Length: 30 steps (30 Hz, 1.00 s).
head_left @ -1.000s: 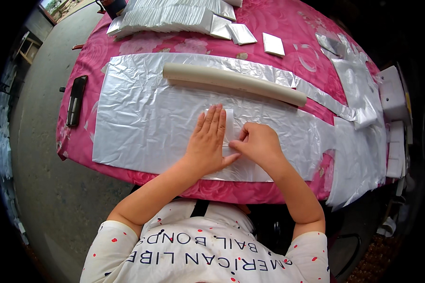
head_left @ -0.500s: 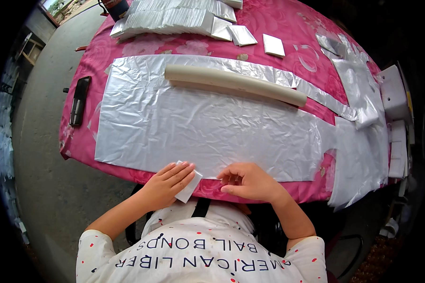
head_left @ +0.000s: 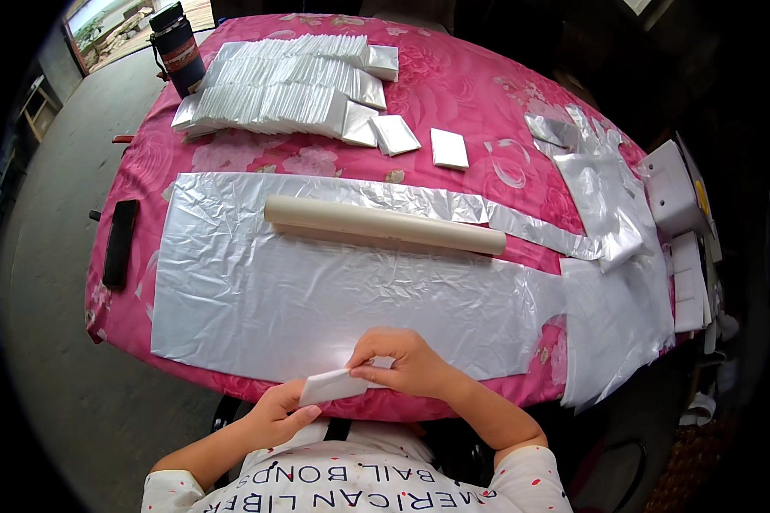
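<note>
Over the table's front edge, my left hand (head_left: 275,417) holds a small folded packet of whitish plastic film (head_left: 329,388), fingers behind it and the thumb below. My right hand (head_left: 406,363) is closed in a pinch at the packet's upper right corner. Just beyond both hands lies a wide, flat silvery plastic sheet (head_left: 231,291), creased in places. Across its far part rests a long beige tube (head_left: 385,227).
Rows of folded packets (head_left: 274,94) stand at the back left, by a dark bottle (head_left: 180,56). A black phone-like object (head_left: 121,244) lies at the left edge. Loose plastic film (head_left: 612,316) drapes over the right side, next to white boxes (head_left: 676,188). A pink floral cloth (head_left: 453,94) covers the table.
My left hand, flat on the packet before, now holds it up. My right hand has moved left and taken its corner. The view has tilted up toward the table's far end.
</note>
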### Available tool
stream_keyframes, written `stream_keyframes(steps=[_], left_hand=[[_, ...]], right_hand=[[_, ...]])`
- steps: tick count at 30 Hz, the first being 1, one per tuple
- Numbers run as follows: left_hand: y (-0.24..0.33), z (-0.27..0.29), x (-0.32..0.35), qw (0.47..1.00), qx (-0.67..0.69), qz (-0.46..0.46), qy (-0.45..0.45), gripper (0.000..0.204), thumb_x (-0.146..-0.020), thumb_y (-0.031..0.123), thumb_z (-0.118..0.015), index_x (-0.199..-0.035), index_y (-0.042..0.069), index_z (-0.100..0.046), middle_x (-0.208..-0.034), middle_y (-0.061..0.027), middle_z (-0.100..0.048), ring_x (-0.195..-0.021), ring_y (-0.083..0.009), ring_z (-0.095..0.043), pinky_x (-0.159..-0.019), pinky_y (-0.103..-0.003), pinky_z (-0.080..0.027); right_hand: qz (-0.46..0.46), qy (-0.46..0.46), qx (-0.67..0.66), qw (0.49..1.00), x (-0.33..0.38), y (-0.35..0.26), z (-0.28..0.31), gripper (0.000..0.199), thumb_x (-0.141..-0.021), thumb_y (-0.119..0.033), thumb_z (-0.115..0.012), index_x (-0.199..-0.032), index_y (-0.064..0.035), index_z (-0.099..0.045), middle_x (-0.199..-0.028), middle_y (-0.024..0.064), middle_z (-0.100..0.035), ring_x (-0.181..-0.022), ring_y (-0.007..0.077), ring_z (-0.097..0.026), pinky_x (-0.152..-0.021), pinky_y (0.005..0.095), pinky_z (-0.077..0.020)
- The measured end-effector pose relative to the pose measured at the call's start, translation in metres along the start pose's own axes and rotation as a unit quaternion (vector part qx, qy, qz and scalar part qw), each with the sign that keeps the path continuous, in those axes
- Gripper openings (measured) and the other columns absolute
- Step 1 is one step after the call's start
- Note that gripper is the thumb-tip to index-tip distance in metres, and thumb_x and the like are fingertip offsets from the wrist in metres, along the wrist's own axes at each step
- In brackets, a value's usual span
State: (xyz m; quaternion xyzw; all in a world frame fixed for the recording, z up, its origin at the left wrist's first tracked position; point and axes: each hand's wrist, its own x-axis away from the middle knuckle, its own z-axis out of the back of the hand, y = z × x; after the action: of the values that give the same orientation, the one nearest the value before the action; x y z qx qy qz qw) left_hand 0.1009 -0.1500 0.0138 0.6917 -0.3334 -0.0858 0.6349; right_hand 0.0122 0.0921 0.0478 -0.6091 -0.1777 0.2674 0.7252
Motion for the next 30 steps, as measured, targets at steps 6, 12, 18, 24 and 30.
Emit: stream_keyframes(steps=[6, 12, 18, 24, 30], left_hand=[[0.029, -0.004, -0.013, 0.998, -0.008, -0.036, 0.049, 0.04, -0.085, 0.003, -0.055, -0.125, 0.002, -0.05, -0.119, -0.0099, -0.056, -0.107, -0.0172, -0.055, -0.094, -0.03, -0.042], [0.033, -0.004, -0.021, 0.993, -0.09, -0.078, 0.012, 0.038, -0.083, -0.004, -0.054, -0.121, 0.001, -0.053, -0.114, -0.0093, -0.059, -0.103, -0.0146, -0.056, -0.089, -0.027, -0.043], [0.038, -0.001, -0.012, 0.996, -0.068, -0.033, 0.056, 0.036, -0.084, 0.003, -0.058, -0.119, 0.003, -0.055, -0.106, -0.0092, -0.061, -0.099, -0.0159, -0.059, -0.084, -0.028, -0.047], [0.035, 0.006, -0.014, 0.991, -0.098, -0.05, 0.074, 0.036, -0.082, 0.002, -0.059, -0.118, 0.003, -0.056, -0.111, -0.0098, -0.061, -0.1, -0.0177, -0.06, -0.086, -0.029, -0.047], [0.043, -0.003, -0.056, 0.957, -0.256, -0.116, 0.074, 0.048, -0.081, 0.008, -0.061, -0.126, 0.003, -0.047, -0.129, -0.0163, -0.047, -0.117, -0.0275, -0.047, -0.096, -0.037, -0.038]], right_hand=[[0.175, 0.407, 0.416, 0.795, -0.075, -0.006, 0.128, 0.009, -0.073, -0.002, -0.068, -0.076, -0.0049, -0.061, -0.071, 0.0059, -0.058, -0.063, 0.0195, -0.055, -0.057, 0.0301, -0.0446], [0.088, 0.386, 0.689, 0.607, -0.14, 0.067, 0.232, 0.008, -0.072, -0.016, -0.066, -0.076, -0.0103, -0.063, -0.076, 0.0058, -0.06, -0.072, 0.0241, -0.059, -0.06, 0.0361, -0.048], [-0.114, 0.309, 0.549, 0.768, -0.145, 0.077, 0.197, 0.029, -0.076, -0.035, -0.065, -0.078, -0.006, -0.067, -0.079, 0.0093, -0.064, -0.076, 0.026, -0.062, -0.068, 0.0374, -0.0496], [-0.071, 0.203, 0.394, 0.894, -0.074, 0.048, 0.161, 0.038, -0.077, -0.039, -0.066, -0.094, -0.0053, -0.067, -0.087, 0.0111, -0.064, -0.082, 0.027, -0.061, -0.072, 0.0364, -0.0484], [-0.097, 0.096, 0.433, 0.891, 0.019, 0.02, 0.113, 0.042, -0.076, -0.034, -0.068, -0.101, -0.0007, -0.063, -0.098, 0.0138, -0.062, -0.087, 0.0286, -0.059, -0.077, 0.036, -0.0467]])
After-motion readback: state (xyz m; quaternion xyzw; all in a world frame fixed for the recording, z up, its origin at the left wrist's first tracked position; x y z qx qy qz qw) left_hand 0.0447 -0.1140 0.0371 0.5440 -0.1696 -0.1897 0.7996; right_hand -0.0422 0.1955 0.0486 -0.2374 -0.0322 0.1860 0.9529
